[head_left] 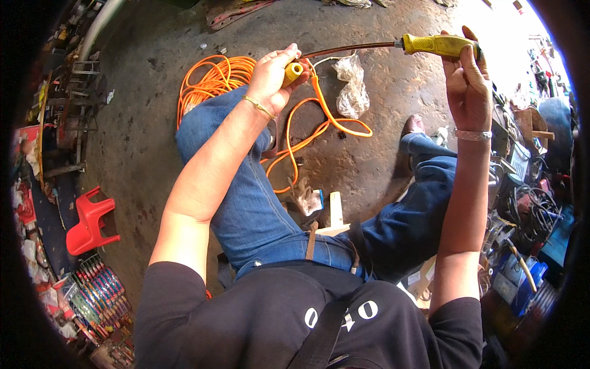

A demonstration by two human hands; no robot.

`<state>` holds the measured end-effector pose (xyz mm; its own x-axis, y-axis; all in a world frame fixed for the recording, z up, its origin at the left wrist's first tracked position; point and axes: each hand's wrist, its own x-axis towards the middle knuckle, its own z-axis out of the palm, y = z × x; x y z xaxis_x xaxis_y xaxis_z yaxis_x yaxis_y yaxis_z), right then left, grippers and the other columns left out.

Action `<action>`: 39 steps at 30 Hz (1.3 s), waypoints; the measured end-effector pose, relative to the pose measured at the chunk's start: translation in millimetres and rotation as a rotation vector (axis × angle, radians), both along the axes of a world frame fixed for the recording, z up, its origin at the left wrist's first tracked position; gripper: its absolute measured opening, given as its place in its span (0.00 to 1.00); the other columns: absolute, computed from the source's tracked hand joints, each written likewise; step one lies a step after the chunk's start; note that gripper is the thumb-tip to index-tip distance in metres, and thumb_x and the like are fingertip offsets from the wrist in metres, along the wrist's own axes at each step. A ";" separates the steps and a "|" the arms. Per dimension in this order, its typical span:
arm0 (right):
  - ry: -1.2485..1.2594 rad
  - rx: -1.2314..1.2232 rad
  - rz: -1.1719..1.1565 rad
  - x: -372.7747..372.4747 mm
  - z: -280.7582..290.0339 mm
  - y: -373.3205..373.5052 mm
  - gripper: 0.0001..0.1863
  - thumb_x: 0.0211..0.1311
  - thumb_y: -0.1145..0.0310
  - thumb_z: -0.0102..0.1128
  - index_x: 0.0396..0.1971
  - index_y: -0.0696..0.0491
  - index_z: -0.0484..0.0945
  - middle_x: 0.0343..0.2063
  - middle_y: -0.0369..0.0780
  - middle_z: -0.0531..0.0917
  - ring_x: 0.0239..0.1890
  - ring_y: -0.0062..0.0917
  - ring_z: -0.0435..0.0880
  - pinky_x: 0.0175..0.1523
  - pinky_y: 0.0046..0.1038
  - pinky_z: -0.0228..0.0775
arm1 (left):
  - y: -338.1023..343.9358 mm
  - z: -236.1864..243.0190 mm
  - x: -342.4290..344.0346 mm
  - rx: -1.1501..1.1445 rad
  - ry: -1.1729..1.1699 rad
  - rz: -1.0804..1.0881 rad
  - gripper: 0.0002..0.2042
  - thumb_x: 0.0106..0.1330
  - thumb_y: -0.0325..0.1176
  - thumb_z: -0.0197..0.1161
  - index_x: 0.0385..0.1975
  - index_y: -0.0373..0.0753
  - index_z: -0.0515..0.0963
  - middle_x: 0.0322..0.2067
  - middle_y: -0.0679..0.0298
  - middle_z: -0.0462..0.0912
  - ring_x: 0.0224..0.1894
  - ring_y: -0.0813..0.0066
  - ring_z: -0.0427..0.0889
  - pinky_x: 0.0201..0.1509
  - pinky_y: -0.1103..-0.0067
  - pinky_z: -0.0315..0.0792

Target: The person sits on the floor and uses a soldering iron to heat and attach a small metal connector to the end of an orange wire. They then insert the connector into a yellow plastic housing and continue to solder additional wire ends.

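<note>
While left hand [270,79] and right hand [464,83] are gripping yellow handles [433,45] at 12 and 2 o'clock, lazy pinching's risking a dropped rod [350,48].

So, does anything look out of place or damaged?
Yes: orange cord sprawls in loose loops on the floor beside a crumpled clear plastic bag that looks like litter. The yellow-handled tool in your right hand has a slightly bowed-looking shaft, though the lens may cause that.

The floor [141,147] bears orange coils [216,79] and clear plastic [352,95].
</note>
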<state>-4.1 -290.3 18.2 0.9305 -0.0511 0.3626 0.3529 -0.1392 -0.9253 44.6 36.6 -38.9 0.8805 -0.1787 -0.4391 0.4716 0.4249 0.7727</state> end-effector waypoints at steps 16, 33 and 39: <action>0.041 0.223 0.022 -7.5 9.3 -4.2 0.24 0.69 0.70 0.51 0.63 0.57 0.63 0.62 0.45 0.67 0.63 0.30 0.69 0.65 0.24 0.65 | -4.3 -2.9 -2.9 0.010 0.028 -0.025 0.07 0.67 0.35 0.61 0.33 0.38 0.76 0.27 0.62 0.81 0.27 0.74 0.81 0.32 0.78 0.80; 0.066 0.418 0.071 -5.9 -6.0 -18.0 0.25 0.69 0.68 0.53 0.63 0.57 0.63 0.57 0.45 0.71 0.62 0.30 0.69 0.64 0.25 0.68 | -5.2 -2.9 -4.8 0.003 0.005 -0.049 0.08 0.68 0.35 0.59 0.31 0.39 0.73 0.29 0.59 0.82 0.28 0.73 0.83 0.33 0.77 0.81; 0.107 0.796 0.237 -21.3 -17.4 -44.6 0.24 0.69 0.70 0.49 0.63 0.59 0.62 0.55 0.44 0.72 0.58 0.29 0.72 0.64 0.29 0.65 | -5.4 -2.8 -5.6 0.001 0.021 -0.048 0.07 0.67 0.35 0.60 0.31 0.39 0.74 0.29 0.59 0.83 0.29 0.73 0.83 0.34 0.77 0.81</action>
